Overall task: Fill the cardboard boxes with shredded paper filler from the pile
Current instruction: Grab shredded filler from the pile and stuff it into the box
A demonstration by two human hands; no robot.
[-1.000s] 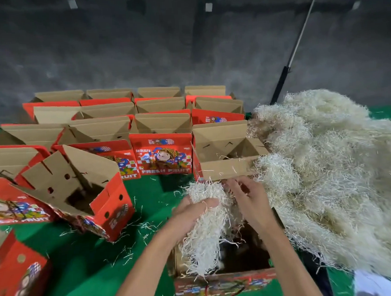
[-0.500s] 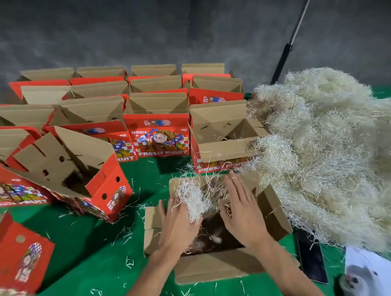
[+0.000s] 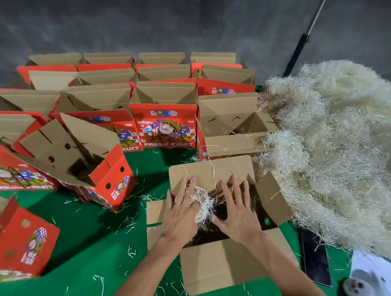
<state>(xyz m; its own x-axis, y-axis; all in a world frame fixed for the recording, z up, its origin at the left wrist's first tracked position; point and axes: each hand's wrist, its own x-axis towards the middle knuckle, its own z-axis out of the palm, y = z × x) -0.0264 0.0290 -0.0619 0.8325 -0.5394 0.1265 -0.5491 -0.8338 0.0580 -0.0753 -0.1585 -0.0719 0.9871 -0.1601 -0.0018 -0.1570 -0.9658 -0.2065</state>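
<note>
Shredded pale paper filler (image 3: 203,203) sits as a small clump in the mouth of the open brown cardboard box (image 3: 221,262) nearest the camera, between the two hands. The left hand (image 3: 182,218) lies flat over the left side of the opening, fingers (image 3: 183,189) straight and spread, touching the clump. The right hand (image 3: 237,213) is spread the same way over the right side, palm down, gripping nothing. The box interior beneath them is dark, and how much filler lies inside is hard to judge. All four flaps are folded outward, with a few loose strands on the far flap.

Just right of the box, a large pale pile of shredded paper (image 3: 339,154) spreads across the green-covered bench (image 3: 86,239) and touches the right flap. Behind the near box stands another open box with a red printed side (image 3: 232,132), touching the pile, a few strands inside it. Further left and back, rows of red printed fruit boxes (image 3: 166,126) stand with flaps up. One red box (image 3: 86,162) leans tilted at the left, and another red box (image 3: 20,245) sits at the lower left edge. Stray strands dot the green cover. A dark flat phone-like slab (image 3: 314,259) lies beside the box at lower right, near a white sheet (image 3: 377,274). A dark pole (image 3: 298,52) leans on the grey wall.
</note>
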